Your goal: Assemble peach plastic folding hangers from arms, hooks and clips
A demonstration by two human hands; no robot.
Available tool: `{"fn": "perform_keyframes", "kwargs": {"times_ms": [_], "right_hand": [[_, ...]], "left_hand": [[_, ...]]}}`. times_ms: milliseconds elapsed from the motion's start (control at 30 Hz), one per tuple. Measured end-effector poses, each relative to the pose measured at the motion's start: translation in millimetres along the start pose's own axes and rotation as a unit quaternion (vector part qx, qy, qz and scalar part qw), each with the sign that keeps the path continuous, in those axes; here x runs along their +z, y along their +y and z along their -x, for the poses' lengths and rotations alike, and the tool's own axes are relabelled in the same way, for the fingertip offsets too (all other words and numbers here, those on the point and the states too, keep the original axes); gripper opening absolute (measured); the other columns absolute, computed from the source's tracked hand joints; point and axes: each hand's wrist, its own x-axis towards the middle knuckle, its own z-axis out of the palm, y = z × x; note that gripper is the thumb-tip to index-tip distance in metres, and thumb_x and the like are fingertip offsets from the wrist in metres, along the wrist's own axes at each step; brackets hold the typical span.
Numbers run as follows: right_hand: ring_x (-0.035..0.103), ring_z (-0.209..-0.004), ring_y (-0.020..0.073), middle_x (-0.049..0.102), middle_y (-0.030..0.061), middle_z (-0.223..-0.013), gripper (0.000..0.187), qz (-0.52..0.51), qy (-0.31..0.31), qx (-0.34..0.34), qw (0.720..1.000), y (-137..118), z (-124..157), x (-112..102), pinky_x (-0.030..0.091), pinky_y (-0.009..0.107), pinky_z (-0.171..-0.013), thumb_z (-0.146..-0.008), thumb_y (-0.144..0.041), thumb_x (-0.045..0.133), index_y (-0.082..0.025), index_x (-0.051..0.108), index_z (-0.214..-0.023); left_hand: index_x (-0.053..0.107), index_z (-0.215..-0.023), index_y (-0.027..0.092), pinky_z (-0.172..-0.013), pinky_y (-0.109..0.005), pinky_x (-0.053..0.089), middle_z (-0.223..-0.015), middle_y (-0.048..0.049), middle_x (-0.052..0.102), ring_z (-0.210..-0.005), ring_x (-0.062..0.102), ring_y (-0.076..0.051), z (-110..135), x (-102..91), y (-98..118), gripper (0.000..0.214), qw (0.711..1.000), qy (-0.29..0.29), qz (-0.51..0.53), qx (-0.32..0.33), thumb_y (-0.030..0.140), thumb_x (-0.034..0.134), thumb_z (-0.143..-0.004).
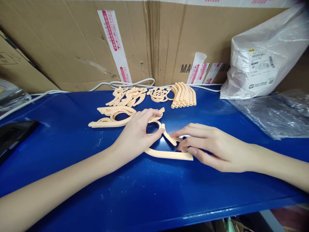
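Note:
A flat peach-coloured plastic frame piece (pixel 166 154) lies on the blue table (pixel 72 138). My left hand (pixel 136 135) grips its looped left end, fingers curled round it. My right hand (pixel 212 146) pinches the piece's right end, fingertips pressed onto it. Just behind my left hand lie two more curved peach pieces (pixel 112 116). Further back sit loose piles of similar pieces (pixel 129 96), a coil of thin rings (pixel 159 94) and a neat stack of strips (pixel 183 95).
A large cardboard box (pixel 145 42) walls off the back. White cables (pixel 130 84) run along its foot. A white plastic bag (pixel 263 61) and clear plastic wrap (pixel 272 112) lie at the right. A dark phone (pixel 12 135) lies at the left edge.

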Motion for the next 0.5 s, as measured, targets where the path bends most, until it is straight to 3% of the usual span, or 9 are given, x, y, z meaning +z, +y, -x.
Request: {"fn": "perform_keyframes", "kwargs": {"times_ms": [133, 300, 500], "right_hand": [[0.060, -0.098, 0.0190, 0.064, 0.0114, -0.114, 0.026, 0.001, 0.026, -0.010, 1.000, -6.8, -1.0, 6.4, 0.046, 0.033, -0.088, -0.086, -0.042, 0.063, -0.016, 0.063, -0.086], [0.059, -0.101, 0.0174, 0.064, 0.0107, -0.120, 0.014, -0.062, 0.002, -0.025, 0.998, -9.6, -2.6, 9.5, 0.047, 0.030, -0.090, -0.089, -0.026, 0.059, -0.015, 0.065, -0.093], [0.060, -0.102, 0.0182, 0.065, 0.0103, -0.122, 0.012, -0.087, 0.023, -0.037, 0.995, -6.1, -2.1, 10.9, 0.049, 0.032, -0.090, -0.088, -0.021, 0.060, -0.014, 0.067, -0.095]], "left_hand": [[0.054, -0.112, 0.021, -0.097, -0.041, 0.043, -0.119, -0.0045, 0.062, -0.111, 0.056, -0.023, 2.2, 2.4, 1.3, 0.030, 1.000, 0.010, -0.007, -0.003, 0.029, 0.063, -0.084], [0.053, -0.114, 0.020, -0.095, -0.040, 0.043, -0.118, -0.0038, 0.062, -0.109, 0.056, -0.022, 1.8, 2.6, 2.1, 0.035, 1.000, 0.008, -0.004, -0.009, 0.028, 0.066, -0.082], [0.053, -0.112, 0.020, -0.094, -0.037, 0.044, -0.117, -0.0036, 0.063, -0.107, 0.056, -0.021, 0.5, 2.4, 4.3, 0.035, 1.000, 0.006, 0.010, -0.014, 0.029, 0.067, -0.080]]}}
